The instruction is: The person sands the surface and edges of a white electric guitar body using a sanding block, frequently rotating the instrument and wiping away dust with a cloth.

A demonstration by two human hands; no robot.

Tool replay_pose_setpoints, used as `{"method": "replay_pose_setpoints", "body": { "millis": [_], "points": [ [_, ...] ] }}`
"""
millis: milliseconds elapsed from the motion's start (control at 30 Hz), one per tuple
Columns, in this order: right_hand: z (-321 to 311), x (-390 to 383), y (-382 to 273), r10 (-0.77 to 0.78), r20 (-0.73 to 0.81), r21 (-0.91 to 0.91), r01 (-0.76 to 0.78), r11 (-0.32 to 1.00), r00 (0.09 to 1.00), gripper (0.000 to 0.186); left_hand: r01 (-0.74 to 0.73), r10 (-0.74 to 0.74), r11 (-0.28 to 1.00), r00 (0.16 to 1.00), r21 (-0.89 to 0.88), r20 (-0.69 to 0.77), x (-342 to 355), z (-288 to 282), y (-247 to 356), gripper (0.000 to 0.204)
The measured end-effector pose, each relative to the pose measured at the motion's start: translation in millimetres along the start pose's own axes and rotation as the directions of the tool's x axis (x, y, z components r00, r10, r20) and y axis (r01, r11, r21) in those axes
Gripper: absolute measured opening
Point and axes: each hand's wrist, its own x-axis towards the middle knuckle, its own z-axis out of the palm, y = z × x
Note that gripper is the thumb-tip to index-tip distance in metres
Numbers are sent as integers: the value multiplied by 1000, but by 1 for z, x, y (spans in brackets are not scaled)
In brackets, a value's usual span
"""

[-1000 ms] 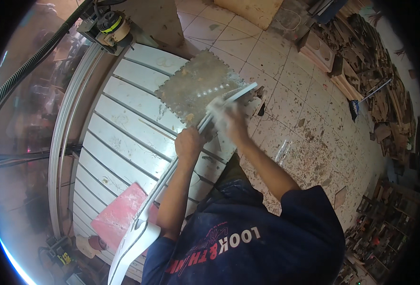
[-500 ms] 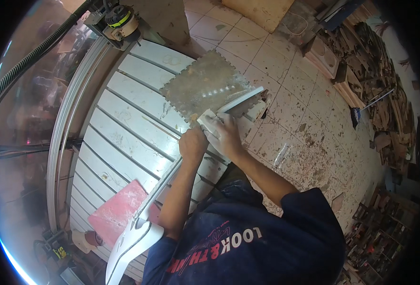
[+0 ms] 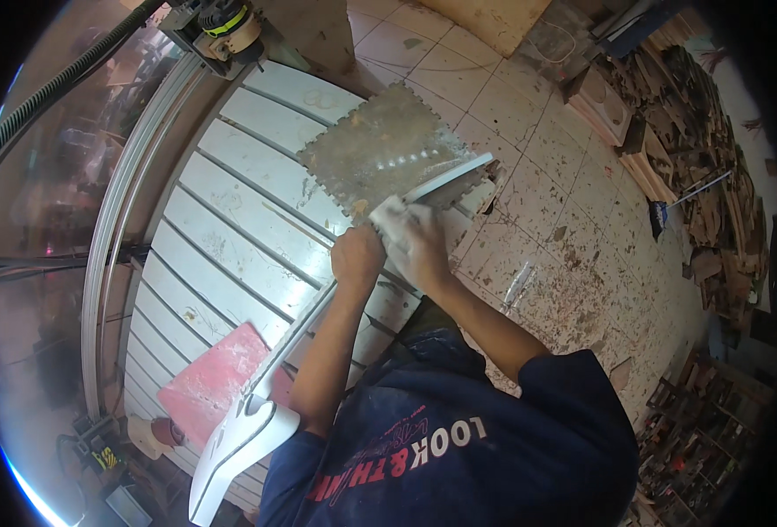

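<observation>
Navy tee (image 3: 511,439) w/ wht/red print (image 3: 399,461)

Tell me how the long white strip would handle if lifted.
The long white strip is probably stiff, since it extends past the left hand without obvious drooping. Likely heavier toward its broad, curved near end. Possibly slippery, as the right hand looks powdery.

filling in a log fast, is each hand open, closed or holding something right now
Left hand: closed, holding the long white strip.
Right hand: holding a pale block, slightly blurred.

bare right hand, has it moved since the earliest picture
Yes: against the flat grey-brown mat, the bare right hand sits further lower-left, nearer the bare left hand.
</observation>
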Motion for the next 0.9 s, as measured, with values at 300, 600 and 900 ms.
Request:
{"method": "replay_pose_setpoints", "body": {
  "millis": [300, 600, 900],
  "points": [
    [10, -7, 9, -13, 17, 22, 13, 1000, 1000, 46, -40, 40, 999, 999, -7, 4, -1, -4, 0, 31],
    [8, -3, 1, 216, 131, 178, -238, 955, 968, 53, -42, 42, 998, 999, 39, 14, 1, -2, -1, 21],
    [12, 3, 2, 326, -150, 2, -329, 944, 933, 51, -29, 28, 999, 999, 36, 32, -1, -2, 0, 20]
  ]
}}
